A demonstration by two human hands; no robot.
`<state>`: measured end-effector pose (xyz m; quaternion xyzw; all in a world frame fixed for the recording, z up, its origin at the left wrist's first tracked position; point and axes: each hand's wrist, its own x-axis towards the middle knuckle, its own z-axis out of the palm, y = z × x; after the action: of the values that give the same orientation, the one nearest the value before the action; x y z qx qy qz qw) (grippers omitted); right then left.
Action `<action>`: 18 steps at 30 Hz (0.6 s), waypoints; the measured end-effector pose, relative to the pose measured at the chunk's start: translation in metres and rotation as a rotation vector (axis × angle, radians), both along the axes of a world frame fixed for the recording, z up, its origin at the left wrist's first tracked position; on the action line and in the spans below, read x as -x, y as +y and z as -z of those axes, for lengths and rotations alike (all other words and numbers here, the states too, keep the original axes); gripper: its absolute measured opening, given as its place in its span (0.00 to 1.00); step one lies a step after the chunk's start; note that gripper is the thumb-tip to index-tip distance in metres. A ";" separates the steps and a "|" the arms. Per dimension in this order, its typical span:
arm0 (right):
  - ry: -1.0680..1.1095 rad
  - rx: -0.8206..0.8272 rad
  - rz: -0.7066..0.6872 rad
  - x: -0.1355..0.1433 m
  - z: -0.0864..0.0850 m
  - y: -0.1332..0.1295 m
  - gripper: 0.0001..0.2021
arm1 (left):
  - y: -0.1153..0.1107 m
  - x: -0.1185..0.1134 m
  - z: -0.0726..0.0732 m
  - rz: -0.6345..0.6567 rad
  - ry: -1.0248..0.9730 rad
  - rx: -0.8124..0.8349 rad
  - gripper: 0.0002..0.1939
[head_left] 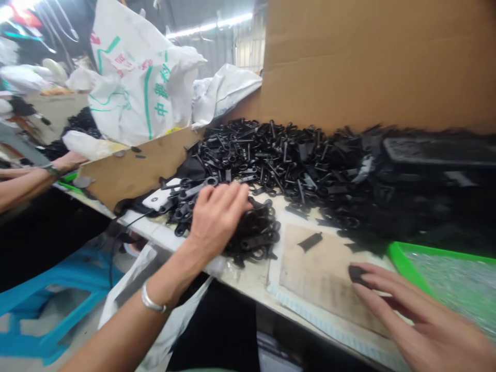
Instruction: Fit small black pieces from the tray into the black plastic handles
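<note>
Black piece [357, 275] sits at four o'clock, pinched in the right hand's [422, 310] grip; the left hand [219, 214], loosely curled, lies on piled parts [259, 238] at seven, whether gripping any I cannot tell. One flat part [310, 241] is on the board [318, 279]; the heap [271, 155] at twelve suggests most remain. A sack [135, 77] at ten reads "中", other characters blurred.

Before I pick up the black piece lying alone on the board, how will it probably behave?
The black piece is likely light, looking small and thin. It may be stiff, as its edges look straight. Lying flat on the board, it would probably slide rather than roll.
</note>
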<state>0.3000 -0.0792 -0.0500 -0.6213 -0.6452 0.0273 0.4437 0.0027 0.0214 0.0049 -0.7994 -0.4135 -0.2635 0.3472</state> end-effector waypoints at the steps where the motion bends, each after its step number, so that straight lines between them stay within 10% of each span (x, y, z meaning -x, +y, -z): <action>1: 0.006 0.001 -0.017 0.001 -0.003 -0.001 0.14 | 0.010 -0.001 -0.008 -0.106 0.028 0.070 0.16; 5: 0.037 -0.014 -0.006 -0.002 -0.008 -0.003 0.12 | 0.035 0.000 -0.027 -0.253 0.099 0.305 0.17; 12: 0.247 0.138 0.066 -0.017 0.001 0.001 0.15 | 0.059 -0.054 -0.042 -0.003 0.203 0.346 0.10; 18: 0.395 0.273 -0.043 -0.019 -0.004 -0.009 0.20 | 0.112 -0.146 -0.005 0.343 0.461 0.460 0.07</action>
<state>0.3190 -0.0883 -0.0457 -0.6443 -0.5494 0.2449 0.4723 0.1485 0.1336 0.0097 -0.9526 -0.2329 -0.0308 0.1934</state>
